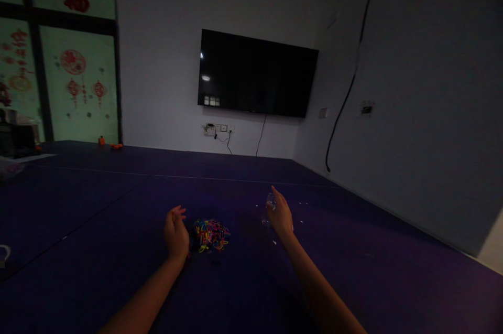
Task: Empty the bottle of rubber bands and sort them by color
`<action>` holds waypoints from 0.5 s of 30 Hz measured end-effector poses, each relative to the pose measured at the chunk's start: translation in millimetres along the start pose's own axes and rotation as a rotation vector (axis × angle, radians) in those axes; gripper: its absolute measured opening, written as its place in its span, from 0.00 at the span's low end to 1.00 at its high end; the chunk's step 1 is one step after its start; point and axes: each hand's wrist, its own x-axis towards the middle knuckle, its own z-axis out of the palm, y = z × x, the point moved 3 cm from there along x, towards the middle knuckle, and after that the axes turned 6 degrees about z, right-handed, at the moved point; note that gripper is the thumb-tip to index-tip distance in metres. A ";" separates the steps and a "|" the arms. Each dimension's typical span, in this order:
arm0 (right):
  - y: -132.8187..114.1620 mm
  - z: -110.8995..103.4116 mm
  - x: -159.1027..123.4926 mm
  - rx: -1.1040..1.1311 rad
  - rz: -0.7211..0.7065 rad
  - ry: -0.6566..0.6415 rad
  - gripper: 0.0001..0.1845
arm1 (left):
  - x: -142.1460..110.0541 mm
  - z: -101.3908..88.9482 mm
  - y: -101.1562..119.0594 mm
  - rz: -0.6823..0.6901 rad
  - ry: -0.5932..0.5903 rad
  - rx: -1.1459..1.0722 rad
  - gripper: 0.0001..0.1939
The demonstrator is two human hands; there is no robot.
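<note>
- The pile of coloured bands lies on the dark purple surface, between the two hands and closer to the left one.
- The left hand is at the left edge of the pile, its fingers loosely bent and gripping nothing that shows; whether its lower side touches the bands is hard to tell.
- The right hand, well to the right of the pile, seems to have its thumb and fingers around a clear plastic container; the palm is hidden, so how firm the hold is cannot be told.
- For good handling, I would keep the right grip light, since thin plastic may flex or slip, and turn the container so its opening can be seen.
- The left hand would do best as a low, cupped wall beside the pile, as loose bands could tangle or scatter if pushed quickly.
- The container is right of the pile; its opening and anything inside cannot be made out. A clear rounded edge shows just below it, perhaps part of it or a separate piece.
- The bands sit in a loose heap, with no container around them. Small white scraps lie right of the pile.
</note>
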 end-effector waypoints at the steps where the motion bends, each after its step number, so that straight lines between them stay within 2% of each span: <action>1: 0.2 0.2 0.1 0.001 -0.004 -0.003 0.32 | 0.5 -0.6 -0.4 -0.005 0.012 -0.004 0.24; 9: -3.2 1.2 2.0 -0.049 -0.003 -0.026 0.28 | 2.0 -3.9 4.0 -0.003 0.050 -0.008 0.25; 12: -21.9 -10.2 6.4 -0.053 -0.035 0.059 0.25 | 14.6 -4.7 10.8 -0.033 0.022 -0.023 0.27; 15: -52.6 -25.6 2.4 0.001 -0.066 0.189 0.18 | 31.7 -9.9 14.0 -0.132 -0.049 -0.055 0.29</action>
